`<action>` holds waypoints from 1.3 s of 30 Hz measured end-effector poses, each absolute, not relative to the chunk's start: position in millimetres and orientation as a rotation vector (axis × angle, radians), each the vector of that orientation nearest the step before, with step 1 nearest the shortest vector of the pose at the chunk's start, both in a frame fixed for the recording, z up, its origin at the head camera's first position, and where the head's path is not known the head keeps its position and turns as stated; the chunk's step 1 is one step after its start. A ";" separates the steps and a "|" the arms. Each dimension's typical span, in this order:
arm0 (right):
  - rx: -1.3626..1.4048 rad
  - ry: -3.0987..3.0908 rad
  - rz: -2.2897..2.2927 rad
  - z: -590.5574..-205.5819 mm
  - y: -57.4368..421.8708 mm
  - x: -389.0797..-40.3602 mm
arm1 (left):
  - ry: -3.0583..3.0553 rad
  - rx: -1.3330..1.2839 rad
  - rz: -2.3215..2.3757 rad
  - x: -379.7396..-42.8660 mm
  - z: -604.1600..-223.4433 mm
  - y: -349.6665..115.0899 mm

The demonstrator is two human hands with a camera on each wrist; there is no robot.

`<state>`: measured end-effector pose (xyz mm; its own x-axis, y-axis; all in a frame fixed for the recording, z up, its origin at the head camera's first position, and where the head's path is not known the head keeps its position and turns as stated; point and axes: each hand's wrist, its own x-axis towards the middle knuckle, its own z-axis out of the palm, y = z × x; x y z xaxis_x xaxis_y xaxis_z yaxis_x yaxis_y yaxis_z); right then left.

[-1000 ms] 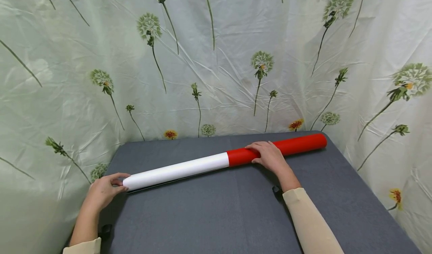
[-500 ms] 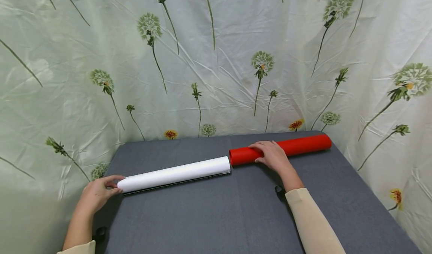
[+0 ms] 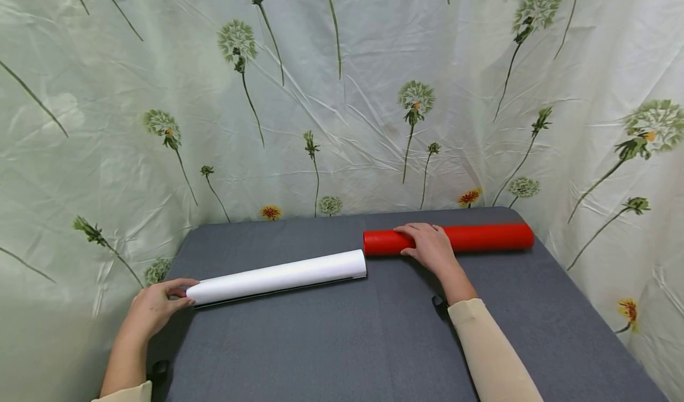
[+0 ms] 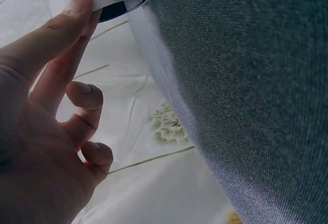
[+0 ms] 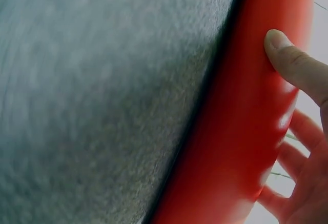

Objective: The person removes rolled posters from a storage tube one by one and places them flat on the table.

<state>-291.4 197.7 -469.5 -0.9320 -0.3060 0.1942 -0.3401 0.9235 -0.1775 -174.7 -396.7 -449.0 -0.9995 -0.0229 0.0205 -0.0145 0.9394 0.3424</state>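
Note:
A white rolled sheet [image 3: 283,277] with a dark inner face lies slanted across the left half of the table. At its left end my left hand [image 3: 153,308] pinches the rim between thumb and index finger; the left wrist view shows the other fingers [image 4: 84,95] loosely bent, off the roll. To the right lies a red roll [image 3: 494,237], its hollow left end just beyond the white roll's right end, the two apart. My right hand [image 3: 431,250] grips the red roll from above near that end. In the right wrist view the thumb [image 5: 294,62] presses its near side.
A grey cloth-covered table [image 3: 299,342] carries both rolls. Behind and at both sides hangs a pale curtain [image 3: 352,123] printed with dandelions. Black straps [image 3: 160,371] show at both wrists.
The white roll's end has come out of the red roll as my left hand drew it leftward. The red roll has shifted right, and its far end has swung toward me.

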 end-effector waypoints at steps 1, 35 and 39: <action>0.480 -2.917 0.309 -470.0 197.1 -290.7 | -3.070 0.027 -0.542 -174.9 -448.8 -396.1; 0.262 -2.914 0.378 -467.7 188.9 -280.4 | -3.080 -0.069 -0.606 -197.1 -447.7 -357.1; 0.232 -2.911 0.425 -464.0 203.4 -277.7 | -3.064 -0.076 -0.594 -197.1 -448.4 -356.6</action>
